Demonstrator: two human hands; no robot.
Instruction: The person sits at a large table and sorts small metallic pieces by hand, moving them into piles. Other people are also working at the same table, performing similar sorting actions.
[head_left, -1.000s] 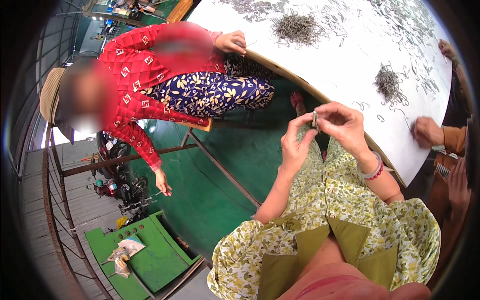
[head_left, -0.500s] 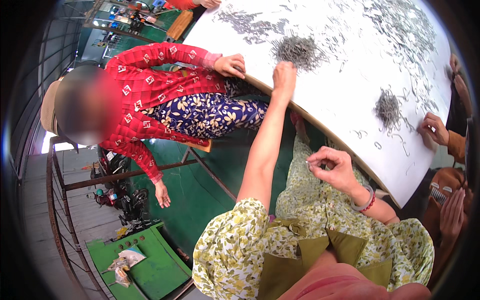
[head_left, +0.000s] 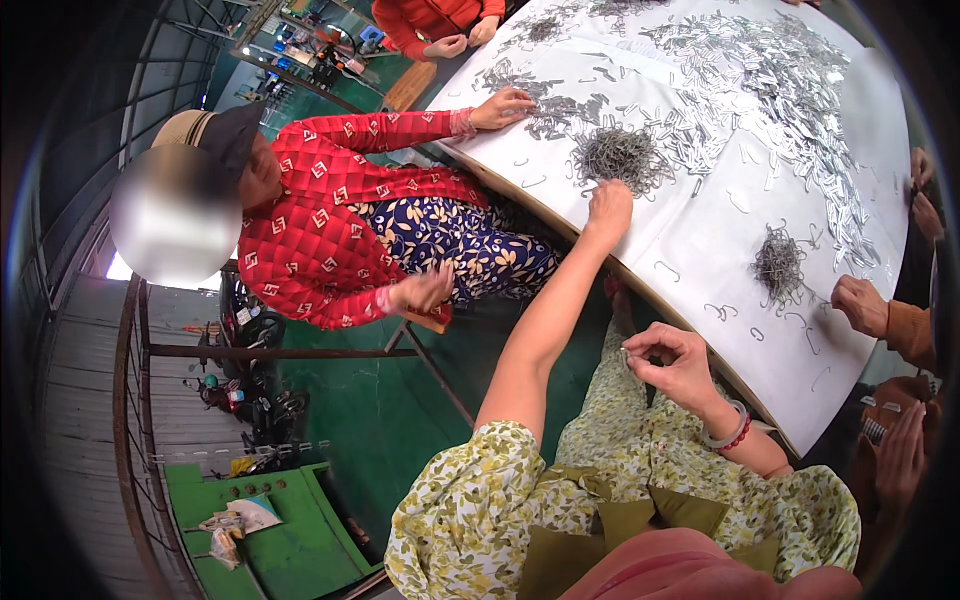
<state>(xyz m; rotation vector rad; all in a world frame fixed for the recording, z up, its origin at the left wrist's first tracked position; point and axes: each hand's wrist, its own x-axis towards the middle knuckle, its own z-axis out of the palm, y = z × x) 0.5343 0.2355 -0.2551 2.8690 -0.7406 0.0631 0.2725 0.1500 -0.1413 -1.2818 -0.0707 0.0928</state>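
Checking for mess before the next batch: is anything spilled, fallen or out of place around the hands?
Nothing stands out. The left hand reaches into a tangled pile of wire hooks on the white table; the right hand pinches a small metal piece. Loose pieces all lie on the table.

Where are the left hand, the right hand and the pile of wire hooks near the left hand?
left hand [head_left: 609, 207], head view, back of the hand.
right hand [head_left: 672, 358], head view, knuckles.
pile of wire hooks [head_left: 622, 157], head view, middle of the heap.
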